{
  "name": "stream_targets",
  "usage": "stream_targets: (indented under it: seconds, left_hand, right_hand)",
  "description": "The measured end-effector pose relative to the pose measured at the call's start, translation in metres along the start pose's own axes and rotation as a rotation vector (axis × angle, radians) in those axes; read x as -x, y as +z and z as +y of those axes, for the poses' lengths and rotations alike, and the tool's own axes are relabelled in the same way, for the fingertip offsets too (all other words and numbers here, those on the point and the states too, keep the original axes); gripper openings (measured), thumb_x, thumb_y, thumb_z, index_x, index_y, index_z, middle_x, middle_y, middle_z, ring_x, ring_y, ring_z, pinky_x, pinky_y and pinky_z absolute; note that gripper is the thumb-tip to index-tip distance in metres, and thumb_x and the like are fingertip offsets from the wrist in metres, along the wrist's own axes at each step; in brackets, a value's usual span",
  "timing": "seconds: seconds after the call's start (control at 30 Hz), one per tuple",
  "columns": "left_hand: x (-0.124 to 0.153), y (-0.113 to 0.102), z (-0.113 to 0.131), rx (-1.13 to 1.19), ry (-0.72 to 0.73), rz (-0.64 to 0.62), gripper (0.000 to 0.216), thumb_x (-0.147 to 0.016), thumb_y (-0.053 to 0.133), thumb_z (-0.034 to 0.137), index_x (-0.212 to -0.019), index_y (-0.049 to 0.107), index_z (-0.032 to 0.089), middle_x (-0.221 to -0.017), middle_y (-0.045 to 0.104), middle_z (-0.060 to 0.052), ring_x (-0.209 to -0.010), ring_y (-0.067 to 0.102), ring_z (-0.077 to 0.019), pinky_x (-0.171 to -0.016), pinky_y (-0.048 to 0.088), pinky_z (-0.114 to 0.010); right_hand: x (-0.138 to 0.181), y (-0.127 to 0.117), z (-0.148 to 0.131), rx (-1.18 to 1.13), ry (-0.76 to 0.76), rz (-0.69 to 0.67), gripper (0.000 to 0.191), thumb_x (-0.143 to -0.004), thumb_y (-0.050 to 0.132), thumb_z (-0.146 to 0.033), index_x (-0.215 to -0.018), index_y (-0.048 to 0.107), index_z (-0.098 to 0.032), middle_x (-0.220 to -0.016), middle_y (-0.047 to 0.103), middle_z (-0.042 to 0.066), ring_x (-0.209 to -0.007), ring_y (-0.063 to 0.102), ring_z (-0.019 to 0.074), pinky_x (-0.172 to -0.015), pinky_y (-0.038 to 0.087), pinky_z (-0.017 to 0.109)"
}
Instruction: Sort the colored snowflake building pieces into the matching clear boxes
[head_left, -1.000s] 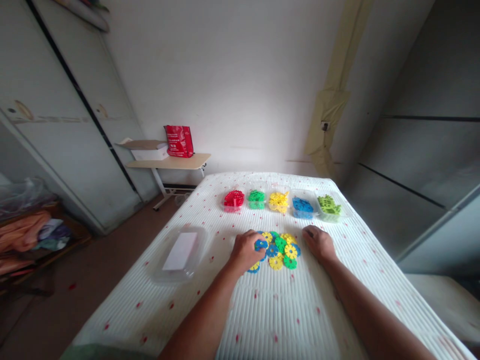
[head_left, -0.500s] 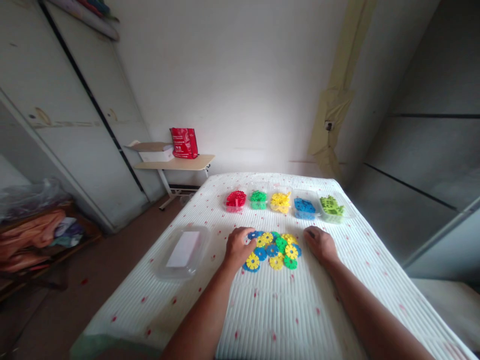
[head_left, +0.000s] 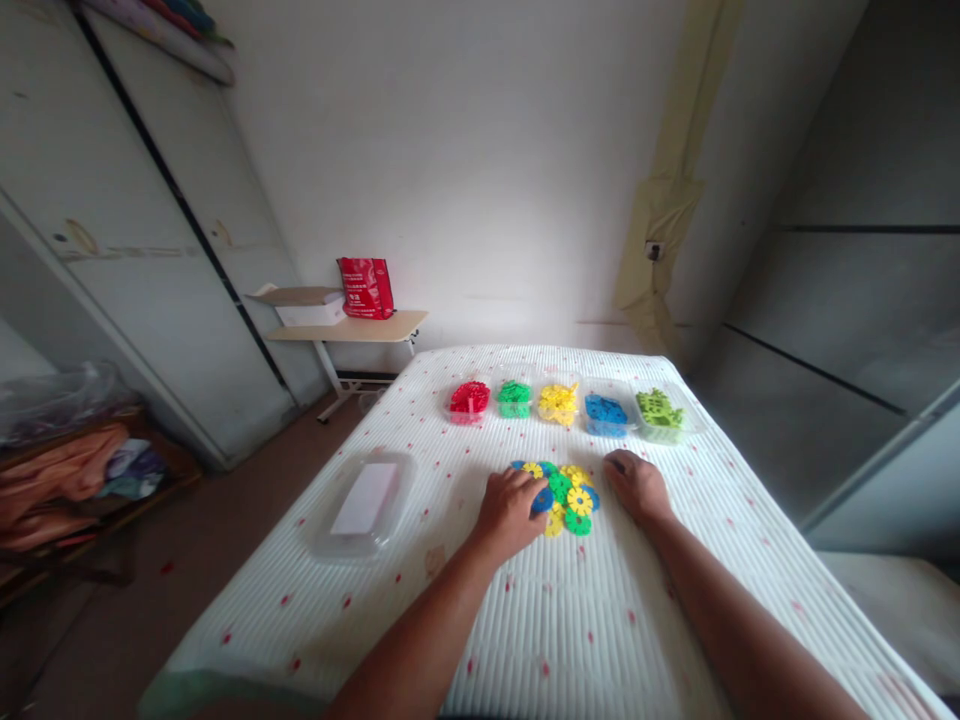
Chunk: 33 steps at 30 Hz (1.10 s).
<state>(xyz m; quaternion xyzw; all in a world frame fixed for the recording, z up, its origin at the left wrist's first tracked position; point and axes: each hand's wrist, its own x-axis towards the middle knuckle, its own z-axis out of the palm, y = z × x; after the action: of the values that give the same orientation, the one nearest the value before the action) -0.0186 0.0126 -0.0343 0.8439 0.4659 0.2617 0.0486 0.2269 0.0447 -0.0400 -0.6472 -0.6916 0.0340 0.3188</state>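
Observation:
A pile of flower-shaped plastic discs (head_left: 579, 501) in yellow, green and blue lies on the quilted cover. My left hand (head_left: 512, 510) reaches over the pile's left side, thumb apart from the curved fingers, and hides the discs beneath it. A blue disc (head_left: 541, 500) shows between its thumb and fingers. To the right of the pile rests my right hand (head_left: 637, 486), fingers curled in and close together. A small dark patch shows at its fingertips; what it holds, if anything, I cannot make out.
Clear tubs behind the pile hold red pieces (head_left: 470, 400), green pieces (head_left: 514, 398), yellow pieces (head_left: 557, 402), blue pieces (head_left: 606, 413) and light green pieces (head_left: 658, 409). A clear plastic lid (head_left: 401, 500) with a white label lies left. A red bag (head_left: 367, 288) stands on a side table (head_left: 375, 327).
My left hand has moved right from the pile's left edge over its left discs, covering several. My right hand stays beside the pile. The view has shifted slightly.

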Motion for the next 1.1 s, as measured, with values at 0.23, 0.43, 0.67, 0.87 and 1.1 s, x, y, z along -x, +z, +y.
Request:
stream_targets:
  seconds: [0.23, 0.43, 0.67, 0.87, 1.1]
  left_hand:
    - [-0.003, -0.01, -0.009, 0.14, -0.081, 0.042, 0.043, -0.067, 0.063, 0.018, -0.11, 0.064, 0.024, -0.105, 0.066, -0.005, -0.101, 0.057, -0.0225, -0.091, 0.045, -0.038]
    - [0.007, -0.028, -0.028, 0.244, -0.175, 0.038, 0.039, -0.063, 0.063, 0.017, -0.101, 0.069, 0.023, -0.095, 0.065, -0.002, -0.095, 0.059, -0.0193, -0.09, 0.046, -0.032]
    - [0.012, -0.023, -0.01, 0.037, -0.12, -0.059, 0.03, -0.065, 0.065, 0.021, -0.095, 0.07, 0.027, -0.097, 0.066, -0.003, -0.096, 0.059, -0.0223, -0.085, 0.044, -0.034]
    - [0.012, -0.026, -0.009, -0.088, -0.199, -0.107, 0.032, -0.068, 0.066, 0.028, -0.1, 0.067, 0.028, -0.099, 0.065, -0.004, -0.095, 0.059, -0.0237, -0.081, 0.043, -0.035]
    - [0.01, -0.027, -0.004, -0.171, -0.233, -0.119, 0.023, -0.07, 0.063, 0.026, -0.092, 0.068, 0.027, -0.092, 0.066, -0.005, -0.093, 0.059, -0.0246, -0.077, 0.041, -0.034]
  right_hand:
    - [0.0, 0.001, 0.0, 0.021, -0.001, -0.004, 0.026, -0.081, 0.042, -0.031, -0.077, 0.065, -0.02, -0.081, 0.068, 0.005, -0.071, 0.06, 0.0167, -0.061, 0.039, 0.024]
    - [0.0, -0.002, -0.002, 0.007, -0.013, -0.018, 0.025, -0.08, 0.042, -0.029, -0.075, 0.065, -0.02, -0.078, 0.067, 0.004, -0.069, 0.059, 0.0162, -0.061, 0.039, 0.024]
    - [0.0, 0.0, 0.0, 0.008, -0.02, -0.001, 0.026, -0.081, 0.042, -0.03, -0.075, 0.065, -0.02, -0.079, 0.067, 0.005, -0.071, 0.06, 0.0168, -0.061, 0.039, 0.024]
    - [0.0, 0.001, 0.002, 0.015, -0.017, -0.005, 0.026, -0.081, 0.042, -0.031, -0.077, 0.065, -0.021, -0.081, 0.068, 0.005, -0.072, 0.06, 0.0168, -0.062, 0.039, 0.024]
    - [0.0, 0.001, 0.001, 0.023, -0.002, -0.018, 0.025, -0.082, 0.041, -0.031, -0.077, 0.064, -0.02, -0.081, 0.067, 0.005, -0.072, 0.059, 0.0165, -0.062, 0.038, 0.024]
